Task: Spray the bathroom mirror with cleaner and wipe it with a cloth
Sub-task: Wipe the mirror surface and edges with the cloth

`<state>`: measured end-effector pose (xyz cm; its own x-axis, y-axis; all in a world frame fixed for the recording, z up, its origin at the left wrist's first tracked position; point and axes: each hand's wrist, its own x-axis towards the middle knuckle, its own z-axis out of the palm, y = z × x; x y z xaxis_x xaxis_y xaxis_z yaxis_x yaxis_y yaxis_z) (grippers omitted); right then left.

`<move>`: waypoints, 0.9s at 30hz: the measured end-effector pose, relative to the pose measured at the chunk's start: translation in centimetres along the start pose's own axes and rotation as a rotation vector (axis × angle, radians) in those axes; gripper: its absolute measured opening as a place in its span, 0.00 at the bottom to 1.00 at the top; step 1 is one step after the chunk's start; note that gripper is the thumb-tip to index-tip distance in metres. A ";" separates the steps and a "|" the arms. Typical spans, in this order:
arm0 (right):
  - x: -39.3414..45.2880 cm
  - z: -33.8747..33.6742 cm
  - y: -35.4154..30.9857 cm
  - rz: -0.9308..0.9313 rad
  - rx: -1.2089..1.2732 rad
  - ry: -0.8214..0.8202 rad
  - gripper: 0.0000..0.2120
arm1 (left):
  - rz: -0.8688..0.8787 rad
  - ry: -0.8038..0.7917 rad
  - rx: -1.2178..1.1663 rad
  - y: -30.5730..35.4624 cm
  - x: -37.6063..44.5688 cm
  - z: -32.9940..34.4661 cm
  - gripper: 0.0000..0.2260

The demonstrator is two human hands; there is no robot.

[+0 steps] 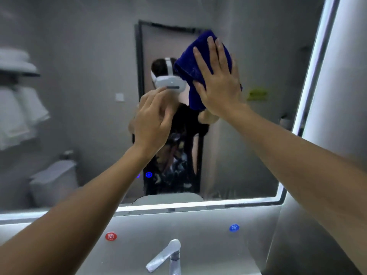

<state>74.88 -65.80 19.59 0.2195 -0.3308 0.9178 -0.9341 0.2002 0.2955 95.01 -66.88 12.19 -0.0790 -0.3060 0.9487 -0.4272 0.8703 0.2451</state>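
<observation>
Right of the frame's centre, we press our flat, spread right hand (218, 80) on the crumpled dark blue cloth (200, 62) against the lit-edged bathroom mirror (89, 116) to wipe, our loosely curled, empty left hand (154, 120) bracing beside it.

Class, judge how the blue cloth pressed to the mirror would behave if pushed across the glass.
The blue cloth looks floppy: it bunches in folds under the flat right hand. It probably slides easily on the smooth mirror. Its loose lower edge hangs, so it may drag.
</observation>
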 end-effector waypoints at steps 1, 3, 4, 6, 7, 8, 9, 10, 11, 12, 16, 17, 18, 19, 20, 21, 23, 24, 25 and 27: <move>-0.9 0.3 -0.1 -0.009 0.009 0.007 0.31 | -0.015 0.002 -0.018 0.1 -0.6 0.9 0.16; -3.4 1.1 -0.2 -0.051 0.038 0.018 0.31 | -0.022 0.004 -0.039 0.1 -2.5 2.6 0.16; -5.0 1.6 -0.2 -0.076 0.053 0.025 0.31 | -0.015 0.007 -0.050 0.1 -3.7 3.4 0.16; -8.6 2.7 -0.1 -0.122 0.077 0.050 0.29 | 0.004 0.017 -0.063 0.3 -6.2 5.1 0.16; -10.4 3.4 -0.2 -0.145 0.092 0.065 0.28 | 0.006 0.021 -0.062 0.5 -7.5 5.9 0.16; -12.3 4.0 -0.3 -0.174 0.109 0.080 0.27 | 0.004 0.028 -0.061 0.7 -8.8 6.7 0.16; -14.2 4.6 -0.4 -0.211 0.127 0.094 0.26 | -0.002 0.043 -0.059 1.0 -10.2 7.4 0.16; -15.9 5.2 -0.5 -0.246 0.144 0.105 0.26 | -0.020 0.066 -0.060 1.2 -11.5 8.1 0.15; -17.7 5.8 -0.4 -0.277 0.159 0.110 0.25 | -0.049 0.089 -0.060 1.4 -12.8 8.7 0.14; -19.4 6.3 -0.4 -0.303 0.177 0.111 0.24 | -0.077 0.106 -0.055 1.5 -13.9 9.2 0.13; -26.2 8.5 0.4 -0.523 0.205 0.058 0.24 | -0.075 0.059 0.071 1.7 -17.6 10.1 0.10; -27.6 8.9 1.0 -0.607 0.200 0.033 0.24 | -0.068 0.030 0.099 1.6 -18.2 10.1 0.09; -28.7 9.3 1.7 -0.685 0.190 0.011 0.24 | -0.065 -0.001 0.118 1.5 -18.7 9.9 0.09; -29.4 9.4 2.3 -0.744 0.179 -0.005 0.25 | -0.066 -0.030 0.133 1.3 -19.0 9.6 0.09; -29.7 9.5 2.8 -0.787 0.170 -0.012 0.26 | -0.068 -0.053 0.143 1.2 -19.1 9.3 0.09; -29.5 9.3 3.2 -0.821 0.166 -0.028 0.26 | -0.067 -0.066 0.146 1.1 -18.9 8.8 0.09; -28.2 8.7 3.9 -0.903 0.159 -0.091 0.27 | -0.055 -0.071 0.116 1.5 -17.5 8.0 0.10; -27.2 8.3 4.4 -0.951 0.160 -0.116 0.27 | -0.042 -0.066 0.090 1.9 -16.3 7.6 0.10; -26.1 7.9 5.0 -0.989 0.160 -0.134 0.26 | -0.018 -0.072 0.071 2.5 -15.1 7.3 0.09; -23.6 7.0 6.5 -0.991 0.166 -0.134 0.24 | 0.052 -0.121 0.064 3.8 -12.2 7.1 0.08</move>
<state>61.70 -63.11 -1.99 0.8931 -0.3812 0.2389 -0.3781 -0.3482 0.8578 87.95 -62.61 0.07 -0.2085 -0.3089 0.9280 -0.4764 0.8607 0.1794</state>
